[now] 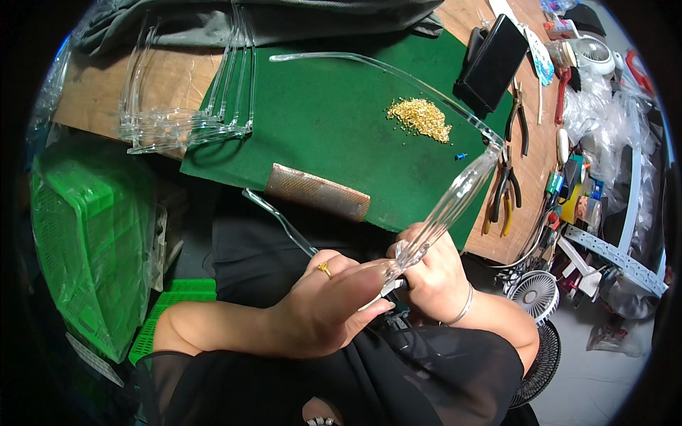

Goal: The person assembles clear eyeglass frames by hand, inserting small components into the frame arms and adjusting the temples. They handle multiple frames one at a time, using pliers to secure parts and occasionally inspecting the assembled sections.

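My left hand (330, 302) is closed, pinching a clear plastic eyeglass frame (462, 186) near its middle; it wears a gold-coloured ring (324, 269). One temple arm (398, 73) of the frame arches over the green mat, while the other pokes out beyond my left knuckles. Right beside it, my right hand (439, 278) is curled into a fist behind the frame, with a bracelet on the wrist. A small dark and pale piece shows between the two hands, too hidden to name. Both hands are held above my lap, in front of the mat's near edge.
A green mat (312, 121) covers part of the wooden table, bearing a heap of tiny gold-coloured parts (420, 119) and a metal-faced block (317, 192). Several clear frames (188, 128) stand left. Pliers (503, 188) and a black box (491, 64) lie right. A green crate (92, 241) stands lower left.
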Demonstrator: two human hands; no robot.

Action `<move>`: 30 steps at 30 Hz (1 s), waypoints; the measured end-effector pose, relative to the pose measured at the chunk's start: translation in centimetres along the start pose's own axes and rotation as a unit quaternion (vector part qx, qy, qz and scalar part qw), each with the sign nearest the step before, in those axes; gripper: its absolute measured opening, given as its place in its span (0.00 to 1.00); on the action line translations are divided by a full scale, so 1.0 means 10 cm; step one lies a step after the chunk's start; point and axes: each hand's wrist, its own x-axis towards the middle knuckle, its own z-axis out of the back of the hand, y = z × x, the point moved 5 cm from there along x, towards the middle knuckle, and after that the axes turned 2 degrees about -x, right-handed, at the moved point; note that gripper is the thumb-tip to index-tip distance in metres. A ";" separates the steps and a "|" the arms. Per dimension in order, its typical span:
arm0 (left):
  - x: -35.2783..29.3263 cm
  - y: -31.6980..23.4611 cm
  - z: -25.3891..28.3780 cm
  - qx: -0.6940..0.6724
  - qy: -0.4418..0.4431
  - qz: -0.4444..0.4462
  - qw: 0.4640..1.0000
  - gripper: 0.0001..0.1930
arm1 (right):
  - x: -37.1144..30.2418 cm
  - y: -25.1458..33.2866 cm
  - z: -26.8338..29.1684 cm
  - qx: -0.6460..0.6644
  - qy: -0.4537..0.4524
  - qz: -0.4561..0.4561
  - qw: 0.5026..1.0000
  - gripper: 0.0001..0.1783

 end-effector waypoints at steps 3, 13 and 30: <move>0.05 -0.04 0.06 0.056 -0.009 -0.013 0.998 0.33 | 0.10 -0.02 0.09 0.052 0.034 -0.011 0.998 0.19; 0.24 -0.03 0.23 -0.132 -0.081 -0.044 0.987 0.54 | 0.06 -0.51 -0.03 0.236 -0.039 -0.143 0.960 0.15; 0.17 -0.02 0.45 -0.158 -0.064 0.013 0.985 0.47 | 0.44 -1.07 -0.16 0.036 -0.070 -0.217 0.973 0.09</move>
